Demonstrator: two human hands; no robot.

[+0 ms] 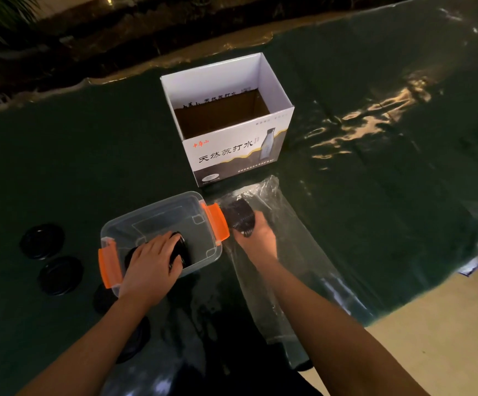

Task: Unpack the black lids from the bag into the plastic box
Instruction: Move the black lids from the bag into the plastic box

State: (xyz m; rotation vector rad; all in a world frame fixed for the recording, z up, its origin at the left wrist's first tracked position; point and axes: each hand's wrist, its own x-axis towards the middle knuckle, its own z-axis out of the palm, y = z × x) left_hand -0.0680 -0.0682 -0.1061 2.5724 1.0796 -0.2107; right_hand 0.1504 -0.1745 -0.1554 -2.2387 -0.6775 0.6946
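A dark green cloth [60, 155] covers the table, and everything sits on it. In the middle near the person is a clear plastic box [203, 252] with orange clips [214, 224] on its two ends. The left hand [153, 262] reaches down inside the box. Its fingers are curled over a small stack of black lids [182, 250] that rests on the bottom of the box, so the hand is closed on the lids. Just to the right of the box lies a long clear bag [292, 232], flat on the cloth and pointing away from the person. The right hand [257, 237] is at the far part of the bag, and it grips another stack of black lids [239, 214] right beside the box's orange clip. You cannot tell for sure if that hand is inside the bag or on top of it. To the left of the box, three loose lids [42, 240] lie flat on the cloth, well apart from the bag. Another lid [134, 342] peeks out under the left arm. Behind the plastic box stands a white cardboard box [240, 150] with its top open and black writing on its front.
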